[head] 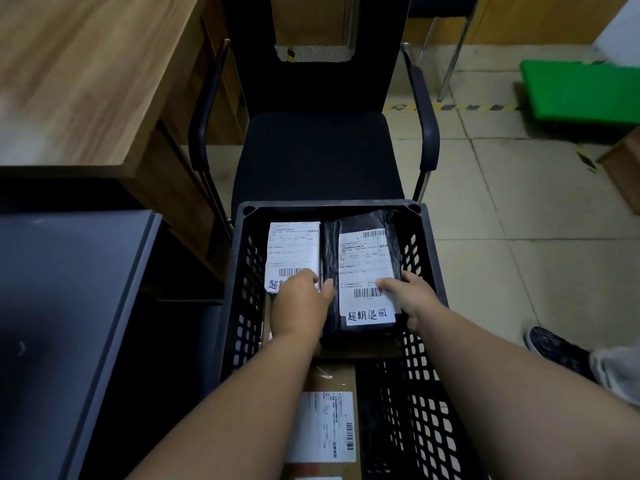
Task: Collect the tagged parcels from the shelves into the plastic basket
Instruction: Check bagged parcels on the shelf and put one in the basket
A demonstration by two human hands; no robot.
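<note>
Head view looks down into a black basket with perforated walls, its far end just in front of a black chair. Two parcels lie side by side at the far end of the basket: a white-labelled parcel on the left and a black-wrapped parcel on the right, each bearing a barcode label with handwritten characters at its near end. Left hand lies palm down across the gap between them, fingers fairly straight, covering the near end of the white parcel and touching the left edge of the black one; it grips nothing that shows. Right hand holds the black parcel at its right edge, thumb on the label near the barcode, fingers curled down the side between parcel and basket wall. Nearer the camera, a brown box with a white label lies in the basket under the forearms. A wooden desk stands to the left, a grey cabinet below it, and a shoe on the tiled floor at right.
</note>
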